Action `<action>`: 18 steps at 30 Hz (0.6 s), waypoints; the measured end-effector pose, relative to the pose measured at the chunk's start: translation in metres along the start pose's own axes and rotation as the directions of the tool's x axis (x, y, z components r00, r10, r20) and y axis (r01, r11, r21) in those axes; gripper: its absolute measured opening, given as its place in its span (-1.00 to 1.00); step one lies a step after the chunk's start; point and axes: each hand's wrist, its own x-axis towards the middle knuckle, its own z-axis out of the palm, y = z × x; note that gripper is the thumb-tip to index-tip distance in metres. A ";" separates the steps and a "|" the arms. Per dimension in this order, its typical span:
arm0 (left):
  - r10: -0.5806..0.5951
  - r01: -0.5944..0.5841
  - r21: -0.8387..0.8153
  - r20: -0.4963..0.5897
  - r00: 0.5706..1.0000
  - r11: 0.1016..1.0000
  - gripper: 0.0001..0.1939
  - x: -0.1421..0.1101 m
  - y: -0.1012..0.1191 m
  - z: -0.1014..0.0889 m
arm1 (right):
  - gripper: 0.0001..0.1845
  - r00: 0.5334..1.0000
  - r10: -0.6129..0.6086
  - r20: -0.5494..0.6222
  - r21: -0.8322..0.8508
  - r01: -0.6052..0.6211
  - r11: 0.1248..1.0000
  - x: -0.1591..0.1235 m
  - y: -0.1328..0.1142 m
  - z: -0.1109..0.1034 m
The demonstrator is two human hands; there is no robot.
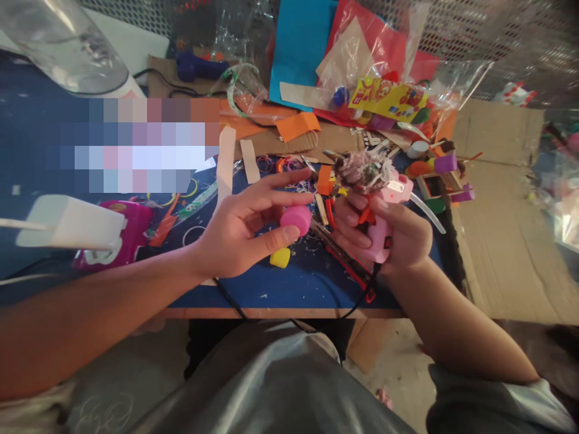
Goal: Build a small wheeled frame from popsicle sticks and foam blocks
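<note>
My left hand (246,226) is over the blue table top (289,283), pinching a pink bottle cap (296,219) between thumb and fingers. A yellow cap (280,257) lies on the table just below it. My right hand (391,238) is wrapped round a pink glue gun (389,208), held upright with its tip pointing left. Its black cord (362,295) runs down over the table's front edge. The two hands are close together, with the cap a short way left of the gun.
Craft clutter covers the far table: coloured paper sheets (298,42), plastic bags, orange strips, a purple cap (446,163) and wooden sticks. A magenta box (129,229) and a white block (72,226) sit at left. Cardboard (497,199) lies to the right. My lap is below the table edge.
</note>
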 end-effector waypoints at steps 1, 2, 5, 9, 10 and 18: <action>0.003 -0.003 0.002 0.035 0.999 1.000 -0.59 0.000 0.000 0.000 | -0.61 1.000 0.009 0.011 0.001 -0.009 1.000 0.000 0.001 0.001; 0.011 -0.011 0.007 0.071 0.997 1.000 -0.57 0.001 -0.001 -0.001 | -0.61 1.000 0.019 0.018 -0.001 -0.019 1.000 0.000 0.002 0.002; 0.039 -0.043 0.023 0.135 0.990 0.999 -0.52 0.002 -0.004 -0.002 | -0.57 0.999 0.044 0.021 -0.010 -0.044 0.999 0.000 0.004 0.005; 0.015 -0.012 -0.023 0.111 0.994 1.000 -0.52 0.003 -0.005 -0.002 | -0.57 0.999 0.047 0.007 0.001 -0.047 0.999 0.001 0.005 0.007; 0.003 0.001 -0.034 0.092 0.996 0.999 -0.53 0.003 -0.005 -0.002 | -0.58 0.999 0.052 0.006 0.002 -0.052 0.999 0.001 0.005 0.006; -0.012 0.012 -0.002 -0.076 0.997 1.000 -0.61 0.003 -0.005 -0.002 | -0.52 0.999 0.002 -0.050 -0.066 -0.006 0.998 0.003 -0.001 0.003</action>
